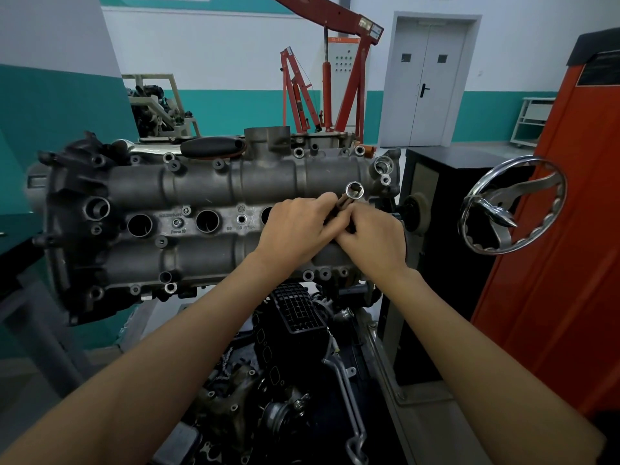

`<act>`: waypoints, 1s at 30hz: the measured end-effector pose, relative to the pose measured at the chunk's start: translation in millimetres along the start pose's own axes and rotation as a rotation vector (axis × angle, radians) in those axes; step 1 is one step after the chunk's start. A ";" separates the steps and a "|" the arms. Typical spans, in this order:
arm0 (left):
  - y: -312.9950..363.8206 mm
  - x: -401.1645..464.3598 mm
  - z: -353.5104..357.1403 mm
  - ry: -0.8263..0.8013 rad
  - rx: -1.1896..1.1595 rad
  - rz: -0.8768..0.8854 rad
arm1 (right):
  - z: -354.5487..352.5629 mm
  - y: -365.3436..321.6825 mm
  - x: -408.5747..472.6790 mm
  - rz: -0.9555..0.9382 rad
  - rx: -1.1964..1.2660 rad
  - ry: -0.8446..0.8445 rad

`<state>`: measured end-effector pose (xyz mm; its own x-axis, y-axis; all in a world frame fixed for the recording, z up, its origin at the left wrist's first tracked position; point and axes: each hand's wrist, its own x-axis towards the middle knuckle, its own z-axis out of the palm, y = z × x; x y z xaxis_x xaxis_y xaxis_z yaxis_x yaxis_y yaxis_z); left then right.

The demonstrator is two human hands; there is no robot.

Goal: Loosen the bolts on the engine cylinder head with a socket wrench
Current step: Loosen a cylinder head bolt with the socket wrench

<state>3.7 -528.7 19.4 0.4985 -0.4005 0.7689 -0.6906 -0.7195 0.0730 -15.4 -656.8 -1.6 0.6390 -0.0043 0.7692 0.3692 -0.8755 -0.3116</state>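
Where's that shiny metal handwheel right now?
In the head view, the handwheel is on the right, beside the engine cylinder head and in front of an orange cabinet, right of both hands.

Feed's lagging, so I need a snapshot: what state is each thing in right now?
Left hand: grips the socket tool.
Right hand: grips the same tool.
Socket tool: held above the head, open end up, on no bolt.
Cylinder head: on the stand, plug wells open.
Handwheel: untouched.
Double door: closed.
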 end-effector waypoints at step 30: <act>1.5 0.9 3.5 0.013 0.034 0.011 | 3.8 4.8 8.9 0.055 -0.149 -0.156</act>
<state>5.0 -532.1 18.0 0.4839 -0.4016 0.7775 -0.6776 -0.7342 0.0425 -5.3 -659.2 1.6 0.7567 0.0107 0.6537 0.2345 -0.9378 -0.2561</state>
